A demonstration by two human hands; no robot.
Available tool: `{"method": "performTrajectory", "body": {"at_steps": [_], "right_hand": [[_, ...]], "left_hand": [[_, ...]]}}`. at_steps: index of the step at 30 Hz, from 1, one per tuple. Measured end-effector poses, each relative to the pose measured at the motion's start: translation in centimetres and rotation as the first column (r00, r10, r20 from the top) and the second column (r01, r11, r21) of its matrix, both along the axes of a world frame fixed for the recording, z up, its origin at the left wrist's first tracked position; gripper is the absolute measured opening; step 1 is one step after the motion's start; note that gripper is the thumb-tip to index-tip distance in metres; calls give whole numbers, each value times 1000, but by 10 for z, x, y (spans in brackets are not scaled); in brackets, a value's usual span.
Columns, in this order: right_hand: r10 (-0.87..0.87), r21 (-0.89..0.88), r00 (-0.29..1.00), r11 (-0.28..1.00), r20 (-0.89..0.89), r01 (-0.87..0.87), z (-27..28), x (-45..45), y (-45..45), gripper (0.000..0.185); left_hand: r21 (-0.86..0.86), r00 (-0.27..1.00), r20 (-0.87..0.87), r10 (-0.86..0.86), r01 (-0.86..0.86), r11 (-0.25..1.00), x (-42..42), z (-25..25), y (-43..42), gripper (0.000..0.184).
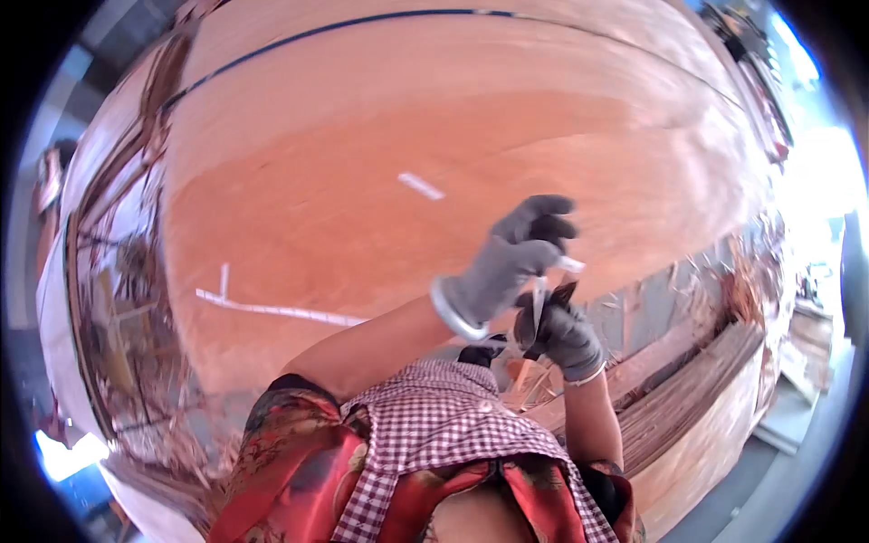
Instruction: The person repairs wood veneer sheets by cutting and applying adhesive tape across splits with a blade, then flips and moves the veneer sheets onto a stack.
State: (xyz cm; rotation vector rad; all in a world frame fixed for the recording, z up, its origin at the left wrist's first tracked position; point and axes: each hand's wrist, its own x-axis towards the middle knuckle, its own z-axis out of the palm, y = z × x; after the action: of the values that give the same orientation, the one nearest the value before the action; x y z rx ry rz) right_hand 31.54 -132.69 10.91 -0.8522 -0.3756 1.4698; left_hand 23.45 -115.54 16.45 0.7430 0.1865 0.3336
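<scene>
My left hand [507,262], in a grey glove with darker fingertips, is above the wood sheet, its fingers curled. At its thumb is the end of a white tape strip [570,264], apparently pinched. Just below and to the right, my right hand [563,337], gloved alike, is closed on a narrow white strip [539,306] that looks like tape. A small brown piece [563,292] shows at its fingertips; I cannot tell whether it is held. Beneath spreads a large orange-brown wood veneer sheet [362,217]. A short tape piece [421,186] lies on it.
A longer tape line [290,312] and a short upright piece [224,281] lie at the sheet's left. A dark band [362,20] crosses the far side. Stacked wood sheets [692,389] and splintered scraps [747,290] are at the right, with more scraps [172,452] lower left.
</scene>
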Motion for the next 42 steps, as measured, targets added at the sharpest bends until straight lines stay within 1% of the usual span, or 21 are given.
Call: {"method": "performTrajectory", "body": {"at_steps": [2,3,6,9,12,13,14,15,16,17,18,19,22,25,28,32,34,35,38,40,42], "right_hand": [[-61,-140,985,987,159,84,11,28,-40,39],[-93,-162,973,978,213,129,6,40,-60,27],[-167,-217,896,937,411,274,9,113,-136,24],[-176,-215,910,939,375,270,25,159,-155,19],[-180,-240,897,926,404,293,43,193,-139,19],[-193,-177,893,942,408,284,43,206,-130,20],[-146,-216,869,937,474,275,47,218,-118,20],[-98,-256,838,927,537,273,55,230,-102,20],[-49,-296,800,914,598,277,59,244,-86,20],[-55,-255,792,931,608,261,52,261,-69,20],[-63,-219,785,944,616,248,44,275,-52,21],[-79,-186,775,951,627,247,42,284,-32,22],[-108,-149,831,963,545,223,29,311,27,24],[-33,-199,829,965,558,172,0,335,69,25],[152,-349,832,936,533,52,-32,356,85,27],[228,-469,863,883,451,12,-35,368,84,23],[247,-466,863,884,441,-15,-46,378,84,24],[248,-454,864,891,438,-25,-48,381,84,24],[235,-453,870,891,434,-15,-47,388,82,21],[311,-483,783,876,538,-15,-47,392,84,18],[313,-434,774,899,550,-56,-67,395,79,17]], "left_hand": [[-112,996,-2,-90,89,990,34,-21,-22,44],[-156,992,-33,-118,111,981,52,-26,-37,44],[-263,967,-139,-214,172,949,121,-44,-94,43],[-364,970,-86,-229,183,913,149,-49,-101,39],[-298,997,-65,-46,24,954,167,-50,-78,34],[-237,999,31,-38,44,971,174,-61,-60,34],[153,986,-161,34,-10,988,176,-69,-43,35],[516,935,-311,168,18,857,174,-66,-28,37],[786,855,-394,339,122,606,174,-65,-13,39],[940,793,-315,521,184,287,179,-79,4,41],[958,736,-177,653,281,-57,182,-106,22,44],[842,695,-1,719,388,-375,181,-127,32,46],[822,693,-24,721,424,-380,191,-150,53,51],[830,712,-1,702,392,-397,191,-158,52,51],[818,707,-43,706,431,-381,194,-152,52,51],[836,800,-24,600,344,-426,215,-139,64,50],[851,855,33,517,247,-463,244,-137,68,50],[873,862,26,506,227,-431,257,-134,67,49],[831,854,-98,511,353,-430,280,-141,65,49],[793,835,-144,531,419,-443,284,-132,65,49],[768,817,-181,548,465,-440,284,-128,63,50]]}}
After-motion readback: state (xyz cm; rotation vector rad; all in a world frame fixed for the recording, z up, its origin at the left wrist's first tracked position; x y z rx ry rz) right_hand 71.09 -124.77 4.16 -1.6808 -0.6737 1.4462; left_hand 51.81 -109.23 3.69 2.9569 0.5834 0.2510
